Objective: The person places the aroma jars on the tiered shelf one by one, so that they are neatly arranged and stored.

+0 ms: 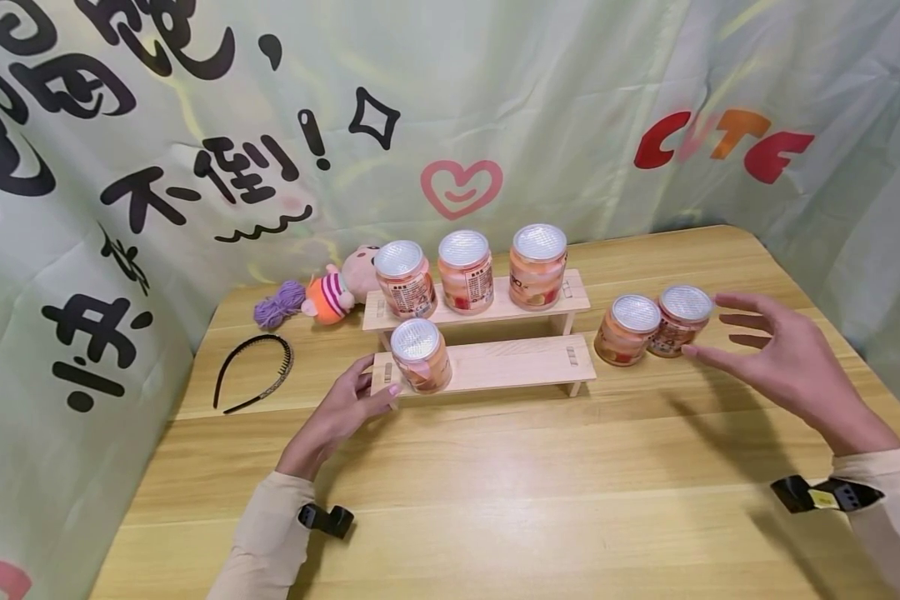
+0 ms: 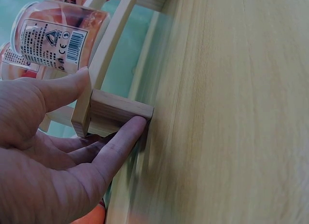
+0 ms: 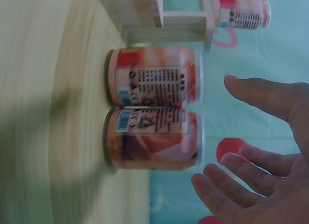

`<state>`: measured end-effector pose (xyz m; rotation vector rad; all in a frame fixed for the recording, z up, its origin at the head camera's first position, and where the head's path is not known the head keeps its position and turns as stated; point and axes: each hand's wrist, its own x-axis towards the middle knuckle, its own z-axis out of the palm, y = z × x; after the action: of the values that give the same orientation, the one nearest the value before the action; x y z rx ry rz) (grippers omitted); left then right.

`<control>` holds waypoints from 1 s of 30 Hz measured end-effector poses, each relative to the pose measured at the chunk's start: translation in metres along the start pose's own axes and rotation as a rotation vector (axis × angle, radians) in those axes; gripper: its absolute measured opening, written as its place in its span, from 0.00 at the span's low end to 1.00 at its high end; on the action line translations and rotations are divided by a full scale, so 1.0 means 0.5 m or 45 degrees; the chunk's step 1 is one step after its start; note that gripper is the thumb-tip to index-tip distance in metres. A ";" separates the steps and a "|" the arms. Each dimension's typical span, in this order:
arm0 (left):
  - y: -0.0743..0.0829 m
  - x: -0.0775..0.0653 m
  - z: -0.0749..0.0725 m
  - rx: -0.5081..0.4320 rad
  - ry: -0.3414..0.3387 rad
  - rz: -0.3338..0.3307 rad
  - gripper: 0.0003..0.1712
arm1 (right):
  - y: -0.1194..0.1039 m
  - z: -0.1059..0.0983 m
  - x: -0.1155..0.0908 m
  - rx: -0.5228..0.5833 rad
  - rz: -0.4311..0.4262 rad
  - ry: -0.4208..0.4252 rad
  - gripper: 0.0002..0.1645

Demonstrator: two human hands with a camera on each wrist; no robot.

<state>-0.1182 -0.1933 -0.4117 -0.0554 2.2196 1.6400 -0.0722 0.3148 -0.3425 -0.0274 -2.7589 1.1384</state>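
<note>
A two-tier wooden display stand (image 1: 510,364) holds clear jars with silvery lids and orange-pink labels. One jar (image 1: 422,357) is on the lower tier's left end. On the upper tier stand a left jar (image 1: 405,280), a middle jar (image 1: 466,272) and a right jar (image 1: 537,267). My left hand (image 1: 348,403) grips the lower tier's left end, its index finger against the leg (image 2: 123,105) and its thumb beside the jar. To the right, two more jars (image 1: 627,331) (image 3: 154,139) stand upright side by side on the table. Next to them hovers my right hand (image 1: 783,354), fingers spread, holding nothing.
Behind the stand's left end lies a plush doll (image 1: 333,296) with a striped top, beside a purple yarn bundle (image 1: 279,305). A black headband (image 1: 255,375) rests on the wooden table (image 1: 495,500) at left. A printed curtain (image 1: 570,108) hangs behind.
</note>
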 end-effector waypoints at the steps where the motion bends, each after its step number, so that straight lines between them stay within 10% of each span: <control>1: 0.000 0.000 0.000 0.003 0.001 0.001 0.45 | 0.003 0.000 0.002 -0.005 0.012 -0.006 0.46; 30: 0.001 0.000 0.001 -0.043 -0.012 -0.005 0.44 | 0.091 0.065 0.082 0.116 0.107 -0.218 0.54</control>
<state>-0.1181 -0.1928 -0.4112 -0.0602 2.1838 1.6720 -0.1197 0.3275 -0.3915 -0.0373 -2.8747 1.3464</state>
